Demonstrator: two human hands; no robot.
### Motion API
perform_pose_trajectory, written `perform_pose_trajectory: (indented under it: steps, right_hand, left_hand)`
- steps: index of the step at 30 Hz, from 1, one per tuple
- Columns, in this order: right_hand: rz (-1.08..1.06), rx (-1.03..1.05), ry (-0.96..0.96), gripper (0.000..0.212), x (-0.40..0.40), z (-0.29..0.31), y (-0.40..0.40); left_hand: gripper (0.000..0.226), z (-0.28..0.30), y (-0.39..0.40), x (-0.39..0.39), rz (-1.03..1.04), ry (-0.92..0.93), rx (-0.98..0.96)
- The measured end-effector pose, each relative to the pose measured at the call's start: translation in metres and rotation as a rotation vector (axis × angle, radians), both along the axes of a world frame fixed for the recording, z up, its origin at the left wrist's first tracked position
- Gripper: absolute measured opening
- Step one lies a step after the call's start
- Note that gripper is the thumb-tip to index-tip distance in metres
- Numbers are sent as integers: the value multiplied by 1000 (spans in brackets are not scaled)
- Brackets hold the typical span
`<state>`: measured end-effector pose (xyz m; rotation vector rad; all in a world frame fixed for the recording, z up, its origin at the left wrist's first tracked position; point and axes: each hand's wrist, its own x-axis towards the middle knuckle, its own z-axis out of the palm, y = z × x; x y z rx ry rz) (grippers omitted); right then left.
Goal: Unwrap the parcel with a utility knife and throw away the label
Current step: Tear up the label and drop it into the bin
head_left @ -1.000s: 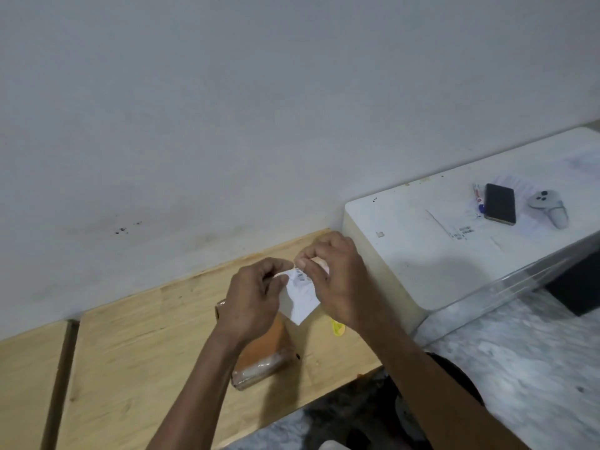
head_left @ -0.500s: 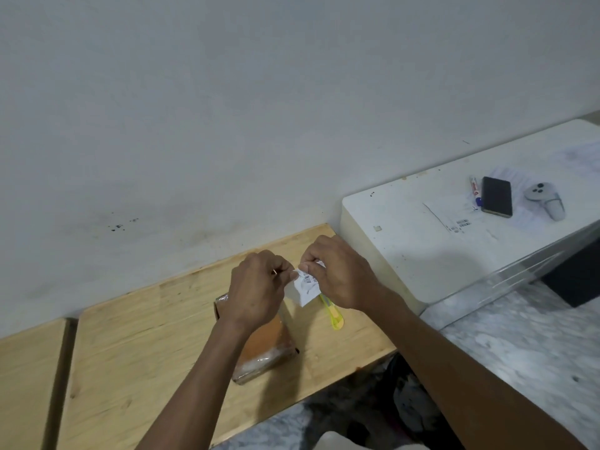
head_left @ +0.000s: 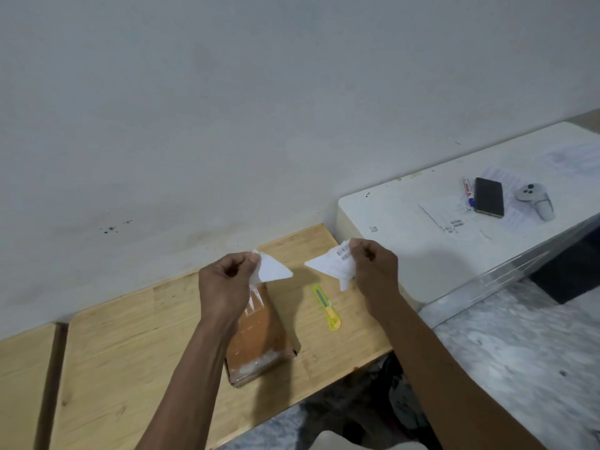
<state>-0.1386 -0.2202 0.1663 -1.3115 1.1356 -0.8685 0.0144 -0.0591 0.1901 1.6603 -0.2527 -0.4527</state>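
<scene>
The white label is torn in two. My left hand pinches a blank triangular piece above the parcel. My right hand pinches the other piece, which carries barcodes. The two hands are held apart over the wooden table. The brown parcel, wrapped in clear tape, lies on the table under my left wrist. A yellow utility knife lies on the wood between the parcel and my right forearm.
A white surface adjoins the table on the right, bearing a black phone, a marker, a grey controller and printed papers. A grey wall runs behind. Marbled floor lies below right.
The hands held the label together as one piece at the middle; now it is ripped in two and the hands have pulled apart, left and right, uncovering the knife.
</scene>
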Motion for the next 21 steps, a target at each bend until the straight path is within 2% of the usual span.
perform_pose_trajectory:
  steps: [5, 7, 11, 14, 16, 21]
  right_hand:
    - [-48, 5, 72, 17, -11, -9, 17]
    - [-70, -22, 166, 16, -25, -15, 23]
    - [-103, -71, 368, 15, -70, -33, 34]
    - [-161, -96, 490, 14, -113, -44, 43]
    - [-195, -40, 533, 13, -144, -53, 43]
    - [-306, 127, 596, 17, -226, -82, 28]
  left_hand:
    - [6, -26, 0, -5, -89, 11, 56]
    - [9, -39, -3, -11, -148, 12, 101]
    - [30, -64, -14, -37, -311, 21, 139]
    - [28, -83, -25, -64, -409, 27, 152]
    - [31, -95, -33, -83, -450, 44, 174]
    - [23, -115, -59, -139, -535, -21, 373]
